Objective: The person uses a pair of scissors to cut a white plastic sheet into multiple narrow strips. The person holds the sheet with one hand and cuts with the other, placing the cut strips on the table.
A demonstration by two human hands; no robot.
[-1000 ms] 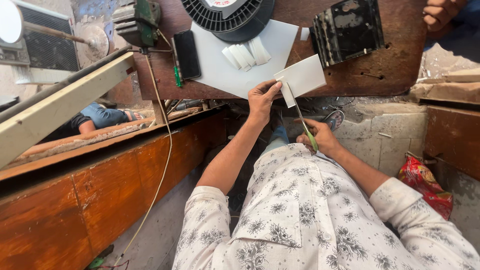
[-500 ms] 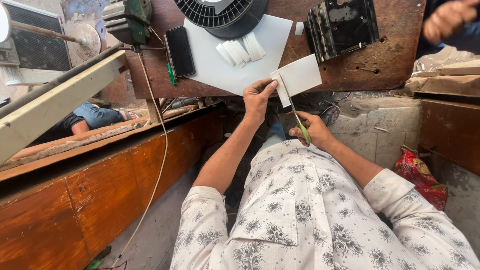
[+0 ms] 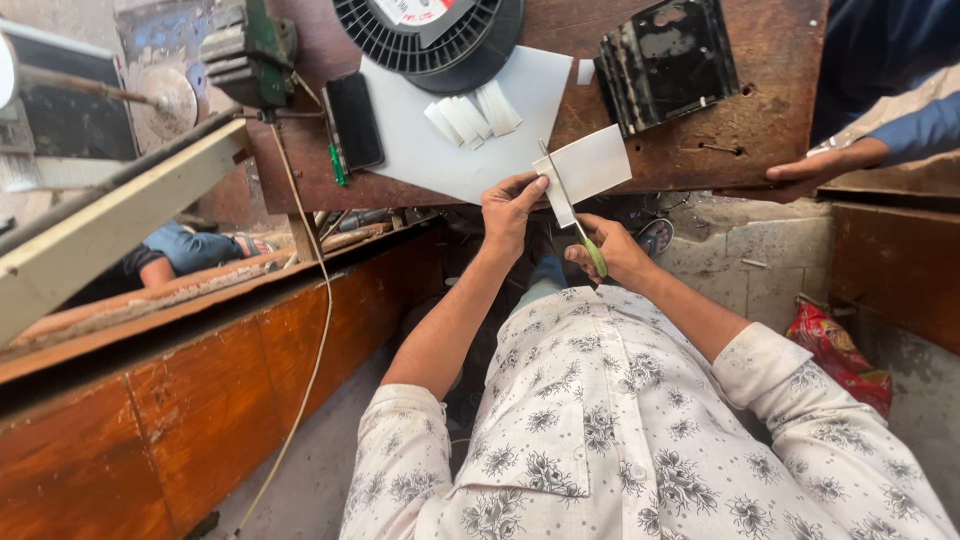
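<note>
The left hand [image 3: 510,208] pinches the lower edge of a small white rectangular sheet [image 3: 590,168] held over the front edge of the brown wooden workbench [image 3: 770,110], while the right hand [image 3: 612,252] grips green-handled scissors [image 3: 578,222] whose blades cross the sheet.

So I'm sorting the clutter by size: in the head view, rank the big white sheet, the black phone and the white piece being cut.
Largest to smallest as they look:
1. big white sheet
2. white piece being cut
3. black phone
The last two look close in area, so that order is unsure.
</note>
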